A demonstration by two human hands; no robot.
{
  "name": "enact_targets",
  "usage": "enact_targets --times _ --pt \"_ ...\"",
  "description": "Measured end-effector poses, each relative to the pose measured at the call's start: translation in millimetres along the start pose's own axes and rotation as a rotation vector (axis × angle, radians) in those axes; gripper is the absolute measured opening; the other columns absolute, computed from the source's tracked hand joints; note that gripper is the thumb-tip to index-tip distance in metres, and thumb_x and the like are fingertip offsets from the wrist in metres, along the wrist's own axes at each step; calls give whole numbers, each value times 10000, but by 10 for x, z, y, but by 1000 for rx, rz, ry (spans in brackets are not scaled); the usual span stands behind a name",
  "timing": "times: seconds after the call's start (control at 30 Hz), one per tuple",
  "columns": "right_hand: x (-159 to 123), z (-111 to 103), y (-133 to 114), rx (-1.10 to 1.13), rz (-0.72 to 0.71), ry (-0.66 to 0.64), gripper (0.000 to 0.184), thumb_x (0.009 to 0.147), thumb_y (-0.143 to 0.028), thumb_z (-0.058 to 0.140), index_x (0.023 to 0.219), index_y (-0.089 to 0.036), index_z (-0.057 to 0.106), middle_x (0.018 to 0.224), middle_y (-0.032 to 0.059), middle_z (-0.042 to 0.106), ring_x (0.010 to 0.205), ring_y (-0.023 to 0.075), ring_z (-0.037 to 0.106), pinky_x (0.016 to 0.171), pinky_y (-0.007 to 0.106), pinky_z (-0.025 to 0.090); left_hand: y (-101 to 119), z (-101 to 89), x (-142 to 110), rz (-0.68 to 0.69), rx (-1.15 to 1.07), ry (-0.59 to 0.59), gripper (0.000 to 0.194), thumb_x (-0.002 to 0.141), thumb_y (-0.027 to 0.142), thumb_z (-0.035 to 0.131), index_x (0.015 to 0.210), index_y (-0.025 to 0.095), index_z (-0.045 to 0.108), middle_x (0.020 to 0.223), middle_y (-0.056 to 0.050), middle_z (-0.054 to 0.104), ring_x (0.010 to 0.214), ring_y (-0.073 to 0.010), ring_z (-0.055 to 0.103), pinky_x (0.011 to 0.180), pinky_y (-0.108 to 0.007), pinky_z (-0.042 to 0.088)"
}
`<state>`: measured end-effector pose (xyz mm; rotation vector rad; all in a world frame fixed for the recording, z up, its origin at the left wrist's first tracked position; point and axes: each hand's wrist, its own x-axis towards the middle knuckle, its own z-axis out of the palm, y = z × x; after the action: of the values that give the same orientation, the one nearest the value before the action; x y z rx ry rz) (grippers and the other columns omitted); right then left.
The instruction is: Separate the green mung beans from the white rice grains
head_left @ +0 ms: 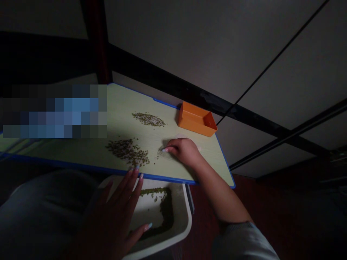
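Note:
My right hand is over the pale table, fingers pinched together low above its surface. What the pinch holds, if anything, is too small and blurred to make out. To its left lies a pile of small dark brown-green grains, with a few strays between. Farther back is a thinner heap of similar grains. My left hand has its fingers stretched out, their tips at the table's blue near edge beside the larger pile. Below it stands a white basin with greenish grains gathered along its inner sides.
An orange open box stands at the table's far right corner. Behind the table runs a panelled wall with dark strips. A blurred-out patch covers the left end. The dark red floor shows at lower right.

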<state>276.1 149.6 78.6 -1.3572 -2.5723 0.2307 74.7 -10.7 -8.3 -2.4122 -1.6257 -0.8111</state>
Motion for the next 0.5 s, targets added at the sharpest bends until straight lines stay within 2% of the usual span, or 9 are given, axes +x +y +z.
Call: enact_targets --times 0.23,0.5 --pt "-29 -43 16 74 -111 -28 235 874 -397 573 889 -215 721 867 35 733 819 143 640 710 241 400 1 -24 3 -3 -1 19 965 658 748 483 1426 222 227 1467 -111 417 1340 -292 401 1062 -488 310" --pt "-18 -35 11 12 -33 17 230 870 -401 573 897 -218 711 847 34 723 789 148 629 688 247 391 -7 -5 -11 11 -7 4 962 657 745 493 1424 226 233 1477 -109 404 1357 -294 376 1069 -482 308"
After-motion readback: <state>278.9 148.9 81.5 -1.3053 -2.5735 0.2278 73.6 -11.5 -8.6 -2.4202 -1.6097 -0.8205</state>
